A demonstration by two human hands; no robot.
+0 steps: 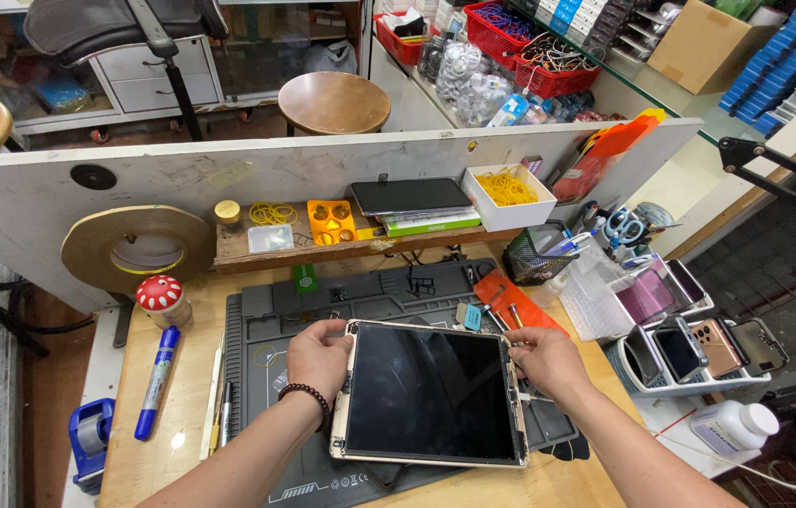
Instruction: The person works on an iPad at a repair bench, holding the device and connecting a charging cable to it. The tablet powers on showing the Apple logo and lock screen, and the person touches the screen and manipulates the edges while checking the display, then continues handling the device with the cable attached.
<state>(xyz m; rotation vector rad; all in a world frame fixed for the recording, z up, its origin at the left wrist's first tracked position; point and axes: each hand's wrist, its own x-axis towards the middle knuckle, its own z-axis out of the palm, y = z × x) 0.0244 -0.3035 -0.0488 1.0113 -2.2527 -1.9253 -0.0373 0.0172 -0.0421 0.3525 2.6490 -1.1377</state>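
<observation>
Head view: tablet point(431, 392) sits flat on the grey repair mat point(266, 325), on the surface.
Left hand point(316, 357): fingers clamped on its top-left corner.
Right hand point(546, 360): fingers pinching the top-right edge.

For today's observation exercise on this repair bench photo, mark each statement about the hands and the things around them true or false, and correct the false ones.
1. Both hands hold the tablet. True: the left hand grips its left edge, the right hand its right edge.
2. The tablet's screen is lit. False: it is dark.
3. A blue marker lies left of the grey work mat. True.
4. The left wrist is bare. False: it wears a dark bead bracelet.
5. The white box on the shelf holds yellow rubber bands. True.
6. The mushroom-shaped red and white object stands on the tablet. False: it stands on the bench, by the mat's far left corner.
</observation>
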